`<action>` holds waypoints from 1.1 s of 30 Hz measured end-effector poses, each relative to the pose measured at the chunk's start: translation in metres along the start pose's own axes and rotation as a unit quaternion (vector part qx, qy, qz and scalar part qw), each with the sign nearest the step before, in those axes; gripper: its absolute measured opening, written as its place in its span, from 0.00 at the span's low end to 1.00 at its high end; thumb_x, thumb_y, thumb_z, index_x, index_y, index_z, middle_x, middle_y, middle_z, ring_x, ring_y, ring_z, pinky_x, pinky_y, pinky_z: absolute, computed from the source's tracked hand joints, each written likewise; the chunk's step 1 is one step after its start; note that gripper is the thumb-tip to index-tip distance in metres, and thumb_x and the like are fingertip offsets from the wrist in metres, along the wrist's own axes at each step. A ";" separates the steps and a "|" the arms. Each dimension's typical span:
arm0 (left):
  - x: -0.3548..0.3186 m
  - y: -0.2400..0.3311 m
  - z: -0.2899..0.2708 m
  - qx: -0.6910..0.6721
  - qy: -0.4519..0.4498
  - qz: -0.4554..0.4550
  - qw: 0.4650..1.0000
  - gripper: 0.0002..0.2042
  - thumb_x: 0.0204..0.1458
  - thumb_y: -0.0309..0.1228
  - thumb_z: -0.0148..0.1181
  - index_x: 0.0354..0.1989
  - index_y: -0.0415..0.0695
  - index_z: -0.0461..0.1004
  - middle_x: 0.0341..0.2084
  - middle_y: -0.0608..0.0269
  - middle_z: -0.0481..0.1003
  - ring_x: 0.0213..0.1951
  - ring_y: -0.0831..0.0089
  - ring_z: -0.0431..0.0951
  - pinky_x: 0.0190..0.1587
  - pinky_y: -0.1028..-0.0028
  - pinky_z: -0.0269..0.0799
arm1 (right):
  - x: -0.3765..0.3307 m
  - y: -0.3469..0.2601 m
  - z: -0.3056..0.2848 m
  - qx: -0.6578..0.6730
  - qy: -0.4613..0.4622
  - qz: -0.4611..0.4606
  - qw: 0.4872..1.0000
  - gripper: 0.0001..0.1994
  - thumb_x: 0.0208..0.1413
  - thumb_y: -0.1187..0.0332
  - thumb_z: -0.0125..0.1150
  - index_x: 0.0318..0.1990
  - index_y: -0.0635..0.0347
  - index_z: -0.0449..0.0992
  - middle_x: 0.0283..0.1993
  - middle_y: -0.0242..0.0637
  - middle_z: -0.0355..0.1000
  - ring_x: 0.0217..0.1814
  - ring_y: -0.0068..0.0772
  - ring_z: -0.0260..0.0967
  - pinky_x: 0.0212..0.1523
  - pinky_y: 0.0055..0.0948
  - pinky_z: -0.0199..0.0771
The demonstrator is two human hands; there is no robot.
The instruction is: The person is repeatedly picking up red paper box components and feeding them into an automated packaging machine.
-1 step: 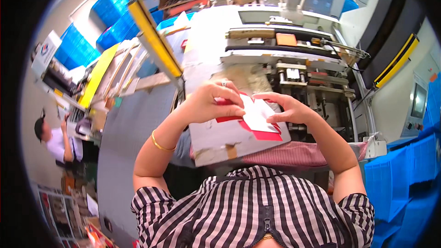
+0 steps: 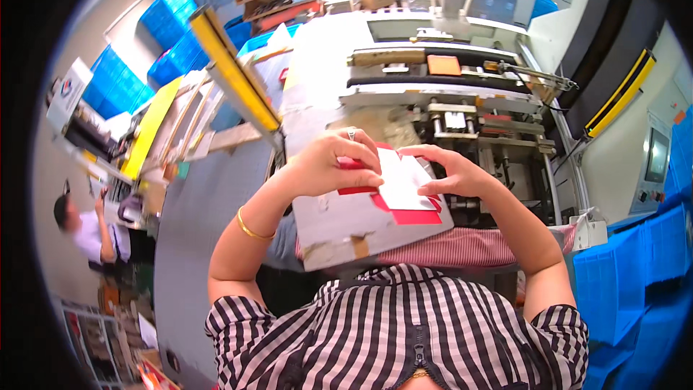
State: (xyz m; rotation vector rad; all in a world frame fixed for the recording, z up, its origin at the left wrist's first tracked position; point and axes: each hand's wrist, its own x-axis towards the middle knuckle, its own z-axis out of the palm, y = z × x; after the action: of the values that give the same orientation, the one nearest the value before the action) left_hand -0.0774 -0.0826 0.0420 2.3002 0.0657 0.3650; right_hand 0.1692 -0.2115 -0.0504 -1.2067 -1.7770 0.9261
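Note:
A red card piece with a white panel (image 2: 401, 186) and flaps lies on a worn, light grey board (image 2: 328, 225) in front of me. My left hand (image 2: 333, 162) pinches the card's left red edge, with thumb and fingertips close together. On the opposite side, my right hand (image 2: 456, 173) holds the card between thumb and forefinger, the thumb at its right edge and the forefinger at its far edge. A red flap (image 2: 417, 217) sticks out on the near side. My left fingers cover part of the card's left side.
Beyond the board stands a machine with rails and rollers (image 2: 455, 119); an orange block (image 2: 443, 65) sits on it. A yellow-striped post (image 2: 234, 65) rises at left. Blue bins (image 2: 610, 282) are stacked at right. Another person (image 2: 90, 227) stands far left beyond a grey table (image 2: 198, 245).
The view has shifted slightly, so the board and machine appear a little further left. Both hands keep their grip on the card, which looks turned very slightly.

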 end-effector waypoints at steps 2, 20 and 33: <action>0.036 -0.027 -0.003 0.083 -0.023 0.009 0.996 0.14 0.40 0.34 0.75 0.33 0.44 0.79 0.44 0.57 0.74 0.49 0.63 0.70 0.53 0.64 0.65 | -0.001 0.008 -0.030 -0.019 0.043 0.011 0.999 0.40 0.43 0.53 0.74 0.64 0.56 0.64 0.61 0.45 0.64 0.64 0.42 0.58 0.67 0.38 0.55; 0.333 -0.180 -0.085 0.089 0.111 0.009 0.990 0.48 0.37 0.41 0.77 0.67 0.46 0.56 0.49 0.59 0.75 0.52 0.68 0.72 0.59 0.65 0.64 | 0.128 0.116 -0.316 -0.124 0.212 -0.004 0.969 0.55 0.38 0.51 0.78 0.70 0.58 0.49 0.57 0.49 0.68 0.64 0.41 0.62 0.63 0.39 0.61; 0.042 -0.156 -0.019 -0.010 0.150 -0.028 0.988 0.18 0.53 0.38 0.65 0.50 0.42 0.76 0.45 0.58 0.78 0.46 0.69 0.77 0.49 0.70 0.72 | 0.050 0.026 -0.004 0.060 0.117 0.023 0.991 0.09 0.59 0.72 0.54 0.41 0.67 0.78 0.35 0.37 0.77 0.39 0.29 0.73 0.44 0.28 0.72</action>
State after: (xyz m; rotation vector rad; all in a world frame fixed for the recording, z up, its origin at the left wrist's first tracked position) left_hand -0.0327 0.0452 -0.0486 2.2011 0.2755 0.6758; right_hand 0.1702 -0.1564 -0.0622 -1.2296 -1.4929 0.8665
